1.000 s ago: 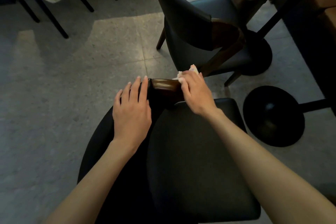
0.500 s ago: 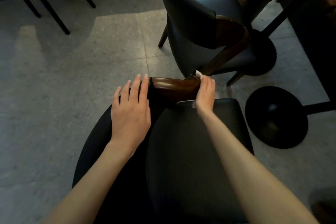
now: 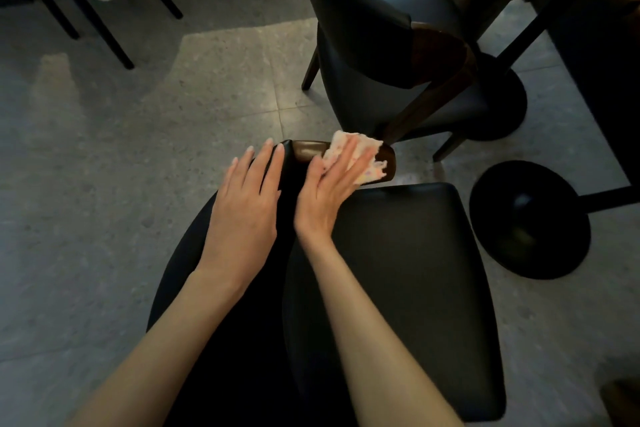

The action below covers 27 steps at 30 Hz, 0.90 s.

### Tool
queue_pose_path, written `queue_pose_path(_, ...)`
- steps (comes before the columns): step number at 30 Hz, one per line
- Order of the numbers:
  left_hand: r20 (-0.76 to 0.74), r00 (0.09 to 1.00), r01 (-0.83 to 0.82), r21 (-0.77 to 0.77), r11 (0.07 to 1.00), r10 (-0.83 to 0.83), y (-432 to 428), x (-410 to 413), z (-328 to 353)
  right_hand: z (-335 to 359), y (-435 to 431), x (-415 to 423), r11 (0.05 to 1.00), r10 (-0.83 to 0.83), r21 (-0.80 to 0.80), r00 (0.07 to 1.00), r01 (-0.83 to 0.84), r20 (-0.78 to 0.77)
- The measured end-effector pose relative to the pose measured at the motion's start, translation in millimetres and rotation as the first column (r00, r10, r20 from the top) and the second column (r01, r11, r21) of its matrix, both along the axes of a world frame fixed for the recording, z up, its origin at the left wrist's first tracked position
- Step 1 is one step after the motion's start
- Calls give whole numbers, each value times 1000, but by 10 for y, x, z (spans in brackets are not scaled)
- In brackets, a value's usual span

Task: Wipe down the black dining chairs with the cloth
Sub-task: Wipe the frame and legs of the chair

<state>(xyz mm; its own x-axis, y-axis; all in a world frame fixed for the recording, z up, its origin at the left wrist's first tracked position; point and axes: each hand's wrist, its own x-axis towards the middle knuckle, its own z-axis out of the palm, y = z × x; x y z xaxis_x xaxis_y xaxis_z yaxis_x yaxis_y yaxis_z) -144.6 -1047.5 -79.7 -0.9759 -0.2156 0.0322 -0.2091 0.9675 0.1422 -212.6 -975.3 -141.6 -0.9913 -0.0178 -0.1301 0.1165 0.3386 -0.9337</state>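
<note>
The right hand, fingers flat, has slid the cloth back along the wooden rail of the chair, so wiping continues while the flat left hand steadies it.

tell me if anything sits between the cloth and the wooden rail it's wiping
Nothing visible does. The right hand presses the cloth flat against the wooden rail of the near chair; the left hand rests beside it, clear of the cloth.

Single head-worn wide-angle view.
Looking forward and steeply down, close over the near chair, second chair farther ahead.
</note>
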Motion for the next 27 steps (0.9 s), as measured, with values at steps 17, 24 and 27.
queue_pose_path(17, -7, 1000, 30, 63, 998, -29, -41, 476, 72, 456, 42, 213, 992, 50, -123, 962, -17, 267)
queue_pose_path(24, 62, 997, -46, 33, 998, 43, 109, 886, 156, 510, 522, 452, 898, 440, -94, 878, -430, 187)
queue_pose_path(27, 70, 995, -71, 35, 997, 68, 186, 1053, 199, 671, 817, 601, 864, 503, -97, 840, -494, 206)
